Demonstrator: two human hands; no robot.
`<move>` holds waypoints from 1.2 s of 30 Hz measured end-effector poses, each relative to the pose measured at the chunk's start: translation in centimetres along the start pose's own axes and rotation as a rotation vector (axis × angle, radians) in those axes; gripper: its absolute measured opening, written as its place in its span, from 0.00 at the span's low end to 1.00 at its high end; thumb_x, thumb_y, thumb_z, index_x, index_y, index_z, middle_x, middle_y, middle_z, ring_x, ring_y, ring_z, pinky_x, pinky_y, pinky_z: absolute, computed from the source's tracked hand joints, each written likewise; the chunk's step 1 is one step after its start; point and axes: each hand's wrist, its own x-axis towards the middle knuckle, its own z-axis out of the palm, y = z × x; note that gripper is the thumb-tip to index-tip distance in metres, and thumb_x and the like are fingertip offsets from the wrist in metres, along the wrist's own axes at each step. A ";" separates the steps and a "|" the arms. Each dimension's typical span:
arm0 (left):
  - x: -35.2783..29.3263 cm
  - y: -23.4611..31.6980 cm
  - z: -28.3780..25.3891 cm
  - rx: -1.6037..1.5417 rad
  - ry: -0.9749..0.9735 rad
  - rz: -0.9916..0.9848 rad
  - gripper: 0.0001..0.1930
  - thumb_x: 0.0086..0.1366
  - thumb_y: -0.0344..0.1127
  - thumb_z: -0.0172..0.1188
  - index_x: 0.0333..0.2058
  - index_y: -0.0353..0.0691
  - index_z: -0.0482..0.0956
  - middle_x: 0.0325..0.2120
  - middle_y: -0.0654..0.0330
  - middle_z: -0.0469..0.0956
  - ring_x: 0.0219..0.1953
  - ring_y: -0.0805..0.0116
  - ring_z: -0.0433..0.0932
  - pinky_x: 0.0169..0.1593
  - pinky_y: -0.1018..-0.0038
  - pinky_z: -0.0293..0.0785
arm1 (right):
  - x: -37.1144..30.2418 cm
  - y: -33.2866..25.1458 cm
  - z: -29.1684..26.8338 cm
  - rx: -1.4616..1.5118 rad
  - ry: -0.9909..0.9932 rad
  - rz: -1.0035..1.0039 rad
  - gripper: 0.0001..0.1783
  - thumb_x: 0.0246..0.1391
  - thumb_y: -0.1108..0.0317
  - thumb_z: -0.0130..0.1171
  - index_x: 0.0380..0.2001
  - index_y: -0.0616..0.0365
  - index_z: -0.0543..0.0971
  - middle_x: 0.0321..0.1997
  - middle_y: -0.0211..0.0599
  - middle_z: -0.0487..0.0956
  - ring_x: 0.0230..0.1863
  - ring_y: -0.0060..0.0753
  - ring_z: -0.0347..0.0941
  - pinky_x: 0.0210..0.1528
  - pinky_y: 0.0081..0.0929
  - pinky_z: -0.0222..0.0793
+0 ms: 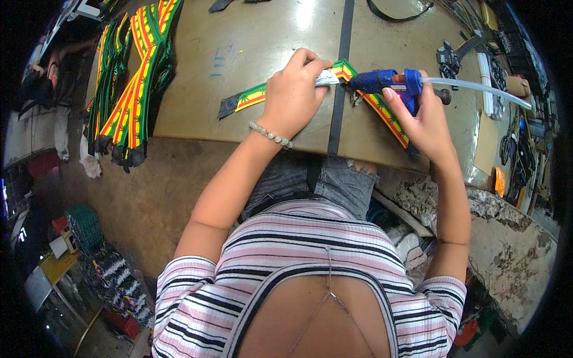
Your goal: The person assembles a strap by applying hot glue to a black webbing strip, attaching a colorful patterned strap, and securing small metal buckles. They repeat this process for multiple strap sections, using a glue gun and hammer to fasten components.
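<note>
The fisheye head view looks down from above and behind the left grip and right grip. It faces the tabletop beneath them, fairly near.

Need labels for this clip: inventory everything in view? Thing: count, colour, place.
table: 1, brownish, under the work
patterned strap: seemingly 1, green-yellow-red, bent, on table
white piece: 1, white, at left fingertips
glue gun: 1, blue, over strap
glue stick: 1, translucent, out of gun's rear
strap pile: many, green-yellow-red, table's left end
dark band: 1, across table
black buckles: several, table's right
white strips: bundle, far right
tan sheet: 1, right edge
rim clutter: too unclear to count
jeans: 1 pair, grey, below table edge
striped shirt: 1, white-pink-black, bottom
bracelet: 1, pale beads, left wrist
hands: 2, left on strap, right on gun
</note>
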 end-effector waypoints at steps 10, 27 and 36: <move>0.0 0.2 0.0 0.011 0.003 0.002 0.15 0.53 0.30 0.67 0.41 0.48 0.85 0.38 0.60 0.78 0.38 0.55 0.80 0.41 0.64 0.77 | -1.5 0.0 0.0 0.072 -0.020 0.013 0.26 0.57 0.52 0.65 0.46 0.64 0.73 0.32 0.46 0.82 0.31 0.45 0.81 0.35 0.35 0.73; -0.9 1.7 -0.7 -0.002 -0.051 -0.028 0.17 0.53 0.23 0.65 0.43 0.43 0.84 0.38 0.55 0.78 0.39 0.55 0.80 0.43 0.66 0.75 | -15.7 20.1 -13.5 -0.674 0.516 1.117 0.35 0.64 0.41 0.47 0.40 0.70 0.80 0.36 0.63 0.81 0.38 0.61 0.80 0.46 0.51 0.73; -1.8 2.0 -1.2 -0.054 -0.093 -0.008 0.16 0.55 0.23 0.65 0.43 0.41 0.84 0.38 0.54 0.78 0.38 0.55 0.80 0.43 0.67 0.75 | 1.1 19.4 -5.2 -0.321 0.499 0.219 0.18 0.51 0.58 0.69 0.34 0.65 0.83 0.36 0.49 0.82 0.35 0.43 0.80 0.41 0.34 0.75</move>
